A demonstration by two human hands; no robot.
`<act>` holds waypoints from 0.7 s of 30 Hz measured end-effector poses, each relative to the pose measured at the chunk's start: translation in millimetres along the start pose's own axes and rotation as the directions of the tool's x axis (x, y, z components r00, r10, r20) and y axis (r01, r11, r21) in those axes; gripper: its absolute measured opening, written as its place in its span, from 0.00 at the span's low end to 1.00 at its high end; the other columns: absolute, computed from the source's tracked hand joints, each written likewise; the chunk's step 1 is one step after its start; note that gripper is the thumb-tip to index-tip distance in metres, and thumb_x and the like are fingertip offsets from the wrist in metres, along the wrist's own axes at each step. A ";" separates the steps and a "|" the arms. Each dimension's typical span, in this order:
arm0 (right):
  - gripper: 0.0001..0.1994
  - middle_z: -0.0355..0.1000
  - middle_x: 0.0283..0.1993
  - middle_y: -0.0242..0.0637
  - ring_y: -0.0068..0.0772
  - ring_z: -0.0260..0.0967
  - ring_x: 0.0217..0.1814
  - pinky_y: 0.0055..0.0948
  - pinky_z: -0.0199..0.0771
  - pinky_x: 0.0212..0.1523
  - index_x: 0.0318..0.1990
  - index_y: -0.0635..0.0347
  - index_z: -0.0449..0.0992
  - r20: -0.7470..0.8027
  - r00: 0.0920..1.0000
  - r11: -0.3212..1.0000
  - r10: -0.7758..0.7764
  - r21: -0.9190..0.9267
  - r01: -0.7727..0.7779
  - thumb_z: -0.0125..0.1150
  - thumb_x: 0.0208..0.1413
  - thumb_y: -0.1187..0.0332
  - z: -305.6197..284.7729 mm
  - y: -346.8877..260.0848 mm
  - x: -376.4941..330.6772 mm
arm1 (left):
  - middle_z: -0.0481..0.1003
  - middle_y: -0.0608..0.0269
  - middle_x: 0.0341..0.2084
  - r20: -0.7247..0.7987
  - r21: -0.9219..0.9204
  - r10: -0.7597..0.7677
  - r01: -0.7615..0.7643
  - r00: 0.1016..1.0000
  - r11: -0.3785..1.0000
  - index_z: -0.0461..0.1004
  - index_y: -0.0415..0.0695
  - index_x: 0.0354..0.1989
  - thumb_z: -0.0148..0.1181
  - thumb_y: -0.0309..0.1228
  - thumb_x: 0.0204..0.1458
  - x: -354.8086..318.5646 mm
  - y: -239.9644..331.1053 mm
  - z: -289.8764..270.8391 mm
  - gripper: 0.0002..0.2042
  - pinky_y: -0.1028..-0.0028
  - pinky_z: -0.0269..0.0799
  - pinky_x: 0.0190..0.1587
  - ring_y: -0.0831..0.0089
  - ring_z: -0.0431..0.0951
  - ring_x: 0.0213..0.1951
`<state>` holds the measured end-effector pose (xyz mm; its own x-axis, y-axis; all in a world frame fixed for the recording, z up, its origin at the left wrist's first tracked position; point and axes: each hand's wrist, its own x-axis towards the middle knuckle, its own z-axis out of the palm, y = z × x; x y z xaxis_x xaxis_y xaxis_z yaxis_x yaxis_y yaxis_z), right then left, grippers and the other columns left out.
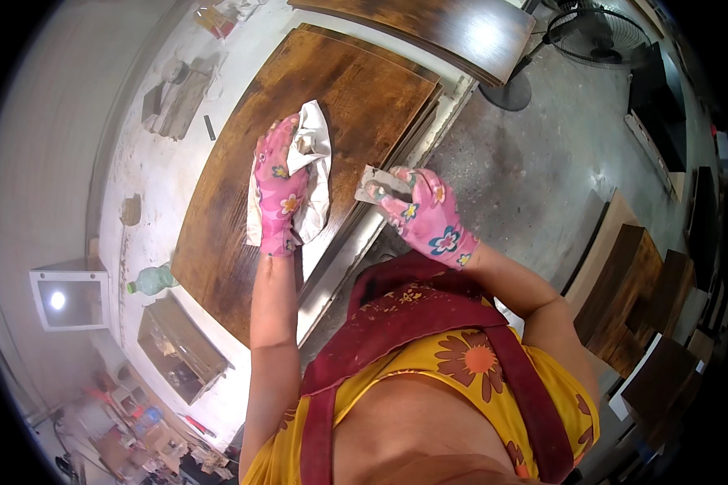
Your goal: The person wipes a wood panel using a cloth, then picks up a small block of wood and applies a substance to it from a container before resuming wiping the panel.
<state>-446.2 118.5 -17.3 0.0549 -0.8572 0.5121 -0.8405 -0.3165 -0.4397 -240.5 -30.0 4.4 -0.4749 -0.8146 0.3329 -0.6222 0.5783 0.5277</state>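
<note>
A stack of dark brown wood-grain boards (pixel 364 89) lies on the white worktable. On the top board's face, my left hand (pixel 278 186), in a pink flowered glove, presses down with a crumpled white cloth (pixel 319 182) bunched under and beside its fingers. My right hand (pixel 430 212), in a matching glove, is at the board's near right edge. Its thumb and fingers pinch a small flat greyish-beige piece (pixel 367 183), worn-looking like a scrap of sandpaper or a pad; its exact kind is unclear.
Another board stack (pixel 461 32) sits farther back. Left on the table are a green plastic bottle (pixel 152 280), an open wooden box (pixel 179 347) and a small dark strip (pixel 209 128). A standing fan (pixel 597 37) is on the floor at right, with brown panels (pixel 623 283) nearer.
</note>
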 end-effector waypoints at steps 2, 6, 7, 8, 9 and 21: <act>0.15 0.67 0.50 0.51 0.53 0.67 0.52 0.42 0.74 0.50 0.46 0.63 0.65 0.078 0.953 0.833 0.293 0.469 -0.294 0.51 0.59 0.62 -2.7 17.8 11.7 | 0.68 0.60 0.56 0.003 -0.022 -0.005 0.005 1.000 1.000 0.65 0.48 0.59 0.55 0.27 0.45 1.6 1.0 0.2 0.27 0.62 0.46 0.67 0.61 0.63 0.61; 0.15 0.65 0.56 0.42 0.45 0.68 0.51 0.35 0.70 0.55 0.49 0.60 0.72 0.013 0.917 0.894 0.399 -0.228 -0.386 0.52 0.58 0.63 -46.6 92.5 63.7 | 0.68 0.61 0.56 -0.001 -0.037 -0.002 0.002 1.000 0.999 0.65 0.48 0.59 0.54 0.26 0.44 1.8 -1.3 2.8 0.28 0.62 0.45 0.68 0.62 0.63 0.61; 0.16 0.64 0.57 0.40 0.43 0.68 0.51 0.34 0.69 0.56 0.49 0.59 0.74 -0.019 0.930 0.838 0.368 -0.427 -0.340 0.52 0.57 0.63 -52.3 101.0 69.7 | 0.68 0.61 0.57 0.003 -0.045 -0.002 0.002 1.000 0.999 0.65 0.48 0.59 0.54 0.26 0.43 2.9 -1.4 1.6 0.28 0.62 0.44 0.68 0.63 0.63 0.62; 0.17 0.65 0.54 0.39 0.40 0.67 0.50 0.30 0.70 0.51 0.52 0.56 0.72 -0.029 0.952 0.825 0.304 -0.491 -0.279 0.52 0.57 0.61 -52.1 102.5 66.4 | 0.68 0.61 0.57 -0.001 -0.049 0.009 -0.009 1.000 0.999 0.65 0.48 0.59 0.54 0.26 0.43 3.0 -2.0 1.5 0.29 0.63 0.44 0.68 0.63 0.63 0.62; 0.19 0.66 0.52 0.38 0.37 0.66 0.49 0.27 0.71 0.47 0.55 0.52 0.70 -0.036 0.970 0.802 0.238 -0.557 -0.218 0.53 0.56 0.58 -51.5 103.5 64.0 | 0.68 0.61 0.56 -0.007 -0.057 0.021 -0.022 1.000 0.998 0.65 0.48 0.59 0.54 0.26 0.42 3.5 -3.9 3.5 0.29 0.63 0.44 0.68 0.63 0.63 0.62; 0.15 0.64 0.56 0.46 0.41 0.67 0.54 0.33 0.77 0.49 0.54 0.45 0.71 0.103 0.815 0.809 0.570 0.104 -0.578 0.52 0.58 0.67 -31.9 70.8 55.9 | 0.70 0.62 0.55 -0.035 -0.064 0.028 -0.031 0.999 0.997 0.67 0.49 0.58 0.55 0.25 0.43 -0.8 -8.7 5.1 0.28 0.64 0.46 0.67 0.64 0.65 0.60</act>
<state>-519.8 61.1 3.7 -0.3786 -0.9210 0.0912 -0.6554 0.1972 -0.7290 -237.8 -34.2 -4.5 -0.4707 -0.7989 0.3745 -0.5663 0.5990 0.5661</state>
